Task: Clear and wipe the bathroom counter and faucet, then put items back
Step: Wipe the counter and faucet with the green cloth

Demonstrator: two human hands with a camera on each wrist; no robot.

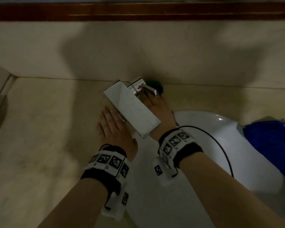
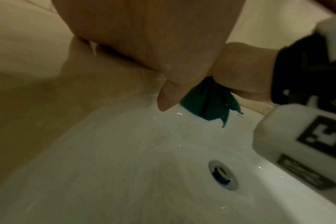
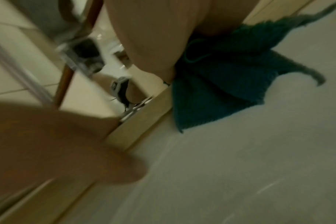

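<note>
Reaching past the right side of the faucet (image 1: 132,106), the right hand (image 1: 160,111) has its fingers over a dark teal cloth (image 3: 220,78), pressing it onto the beige worktop (image 1: 48,122) at the foot of the back wall; from the head view only a dark green edge of the cloth shows behind the faucet lever (image 1: 149,89). In the right wrist view the cloth fans out in folds from under the palm, though how tightly the fingers are curled round it cannot be told. The left hand (image 1: 113,127) lies flat, fingers straight and together, holding nothing, on the worktop just left of the flat rectangular spout. The white basin (image 2: 125,166) sits below both wrists, its metal drain (image 2: 222,175) visible. Something blue (image 1: 270,145) lies at the basin's right edge.
</note>
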